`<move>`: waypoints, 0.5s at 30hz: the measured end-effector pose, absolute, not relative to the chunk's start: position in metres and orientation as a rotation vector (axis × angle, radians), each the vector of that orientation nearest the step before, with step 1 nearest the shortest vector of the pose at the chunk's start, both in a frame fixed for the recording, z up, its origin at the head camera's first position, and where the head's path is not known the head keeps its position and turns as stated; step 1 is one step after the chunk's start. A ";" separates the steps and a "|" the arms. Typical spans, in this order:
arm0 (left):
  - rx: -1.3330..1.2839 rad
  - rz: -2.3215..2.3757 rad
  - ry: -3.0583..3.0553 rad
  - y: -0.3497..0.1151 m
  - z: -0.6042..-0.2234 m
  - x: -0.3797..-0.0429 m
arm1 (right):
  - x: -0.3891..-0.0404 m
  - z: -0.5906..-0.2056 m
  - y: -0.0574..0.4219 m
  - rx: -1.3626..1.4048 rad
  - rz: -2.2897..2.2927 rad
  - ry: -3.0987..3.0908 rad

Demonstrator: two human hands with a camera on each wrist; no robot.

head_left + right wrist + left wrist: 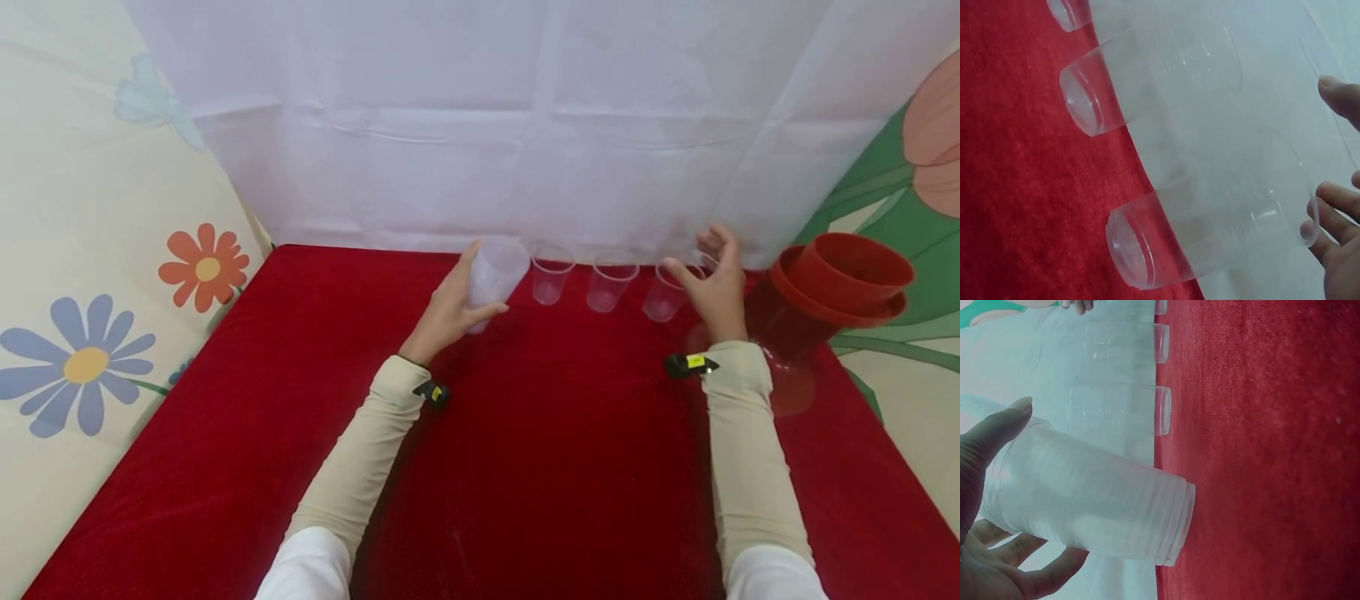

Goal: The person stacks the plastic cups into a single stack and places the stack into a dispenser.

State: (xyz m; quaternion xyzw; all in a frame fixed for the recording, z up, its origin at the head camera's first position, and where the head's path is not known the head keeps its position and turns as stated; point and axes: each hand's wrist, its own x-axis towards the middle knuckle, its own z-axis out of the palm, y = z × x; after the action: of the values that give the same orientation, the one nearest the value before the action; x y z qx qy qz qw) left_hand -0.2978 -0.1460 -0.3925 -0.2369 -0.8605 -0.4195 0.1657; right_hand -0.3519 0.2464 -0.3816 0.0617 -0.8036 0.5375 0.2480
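My left hand (442, 317) grips a nested stack of clear plastic cups (495, 271), tilted, with thumb and fingers on opposite sides near the rims. In the left wrist view, the stack (1097, 494) leans with its bases toward the red cloth. To its right, three single clear cups stand upright in a row: a left one (550, 283), a middle one (609, 287) and a right one (663, 296). Beside the right cup is my right hand (718, 292), thumb and fingers spread apart. The right wrist view has its fingertips (1313, 231) at that cup's rim, the thumb well away.
Red plastic containers (855, 279), one set inside another, stand at the table's right edge. A red cloth (562, 467) covers the table. White sheeting (450, 150) hangs right behind the cups, with flower-print walls (90, 250) at both sides.
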 end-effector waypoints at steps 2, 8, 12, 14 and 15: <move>-0.674 -1.195 -2.449 -0.146 -0.392 -0.298 | -0.352 -0.383 0.248 0.166 1.457 -2.214; -0.681 -1.203 -2.445 -0.146 -0.394 -0.298 | -0.350 -0.390 0.251 0.142 1.448 -2.307; -0.686 -1.201 -2.445 -0.146 -0.394 -0.299 | -0.350 -0.394 0.253 0.132 1.441 -2.337; -0.687 -1.201 -2.443 -0.146 -0.393 -0.299 | -0.351 -0.396 0.255 0.129 1.447 -2.345; -0.687 -1.201 -2.443 -0.146 -0.393 -0.299 | -0.351 -0.397 0.255 0.126 1.451 -2.350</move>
State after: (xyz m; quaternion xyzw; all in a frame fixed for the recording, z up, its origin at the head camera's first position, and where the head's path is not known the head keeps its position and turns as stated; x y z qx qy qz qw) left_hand -0.2990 -0.1461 -0.3927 -0.2412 -0.8581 -0.4217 0.1661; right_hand -0.3513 0.2552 -0.3972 0.0448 -0.8350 0.5154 0.1873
